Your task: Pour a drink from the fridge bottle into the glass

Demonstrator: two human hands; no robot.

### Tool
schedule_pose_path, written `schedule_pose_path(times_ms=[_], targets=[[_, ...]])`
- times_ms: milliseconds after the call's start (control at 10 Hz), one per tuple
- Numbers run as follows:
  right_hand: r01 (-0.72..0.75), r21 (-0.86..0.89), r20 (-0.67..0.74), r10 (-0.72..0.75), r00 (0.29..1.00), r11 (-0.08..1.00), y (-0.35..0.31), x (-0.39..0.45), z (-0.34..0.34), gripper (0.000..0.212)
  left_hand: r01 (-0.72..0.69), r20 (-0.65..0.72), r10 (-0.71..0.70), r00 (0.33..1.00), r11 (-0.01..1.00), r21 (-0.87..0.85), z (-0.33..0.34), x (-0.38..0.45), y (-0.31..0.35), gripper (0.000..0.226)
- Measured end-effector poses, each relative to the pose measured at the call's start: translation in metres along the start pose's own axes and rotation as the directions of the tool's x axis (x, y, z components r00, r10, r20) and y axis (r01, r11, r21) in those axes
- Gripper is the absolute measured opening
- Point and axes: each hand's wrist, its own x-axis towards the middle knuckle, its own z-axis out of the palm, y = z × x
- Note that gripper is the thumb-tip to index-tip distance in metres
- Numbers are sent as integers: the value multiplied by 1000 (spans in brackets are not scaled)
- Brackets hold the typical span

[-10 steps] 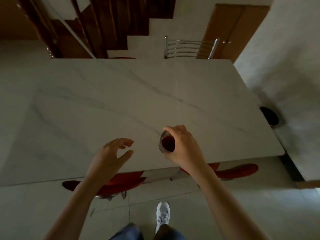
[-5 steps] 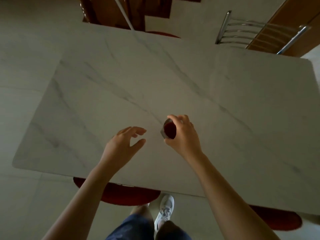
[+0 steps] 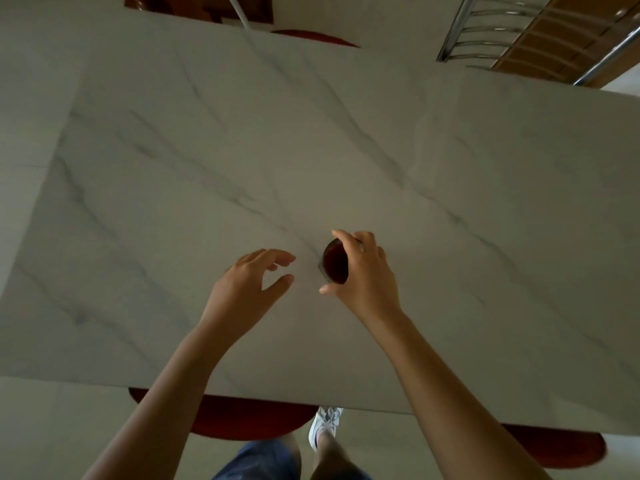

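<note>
The glass (image 3: 334, 260) has a dark red drink in it. It is over the near middle of the table (image 3: 346, 150); whether it touches the top cannot be seen. The right hand (image 3: 363, 271) grips it from the right side, with fingers curled over the far rim and the thumb at the near side. The left hand (image 3: 247, 284) is just beside the glass on the left, above the table, fingers loosely bent and holding nothing. Red seats (image 3: 249, 419) poke out from under the near table edge. A metal chair back (image 3: 519, 36) stands at the far right. A white shoe (image 3: 323, 422) is on the floor below.
</note>
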Motion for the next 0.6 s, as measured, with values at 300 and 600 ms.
schedule_pose_path(times_ms=[300,600], targets=[[-12,-40,88,16,996,999,1,3,-2,110,-35,-44,36,998,999,14,-2,-14,5,21],[161,-36,-201,-165,966,986,0,-46,-48,54,-117,-135,125,983,991,71,-12,-58,36,21]])
